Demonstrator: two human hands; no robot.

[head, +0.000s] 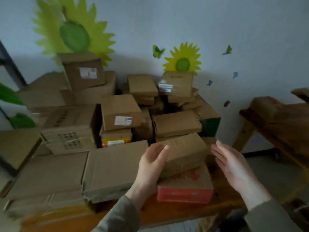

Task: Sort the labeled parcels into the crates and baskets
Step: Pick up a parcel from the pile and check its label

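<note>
Cardboard parcels (pixel 117 168) crowd my tabletop (pixel 167 213). Several carry white labels (pixel 123 120), their print too blurred to read. A red-sided box (pixel 184 192) bears red writing I cannot make out. A plain small parcel (pixel 185 153) lies tilted on it. My left hand (pixel 151 166), fingers loose, touches its left end. My right hand (pixel 232 166) is spread just beside its right end, not touching.

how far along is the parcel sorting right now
Done: nothing shows as sorted; no crate or basket is in view. In hand: the left hand lies open against the plain brown cardboard box atop the red-fronted carton; the right hand is open, just clear of it, so no grip yet. Left: the whole heap of brown cardboard parcels behind it.
</note>
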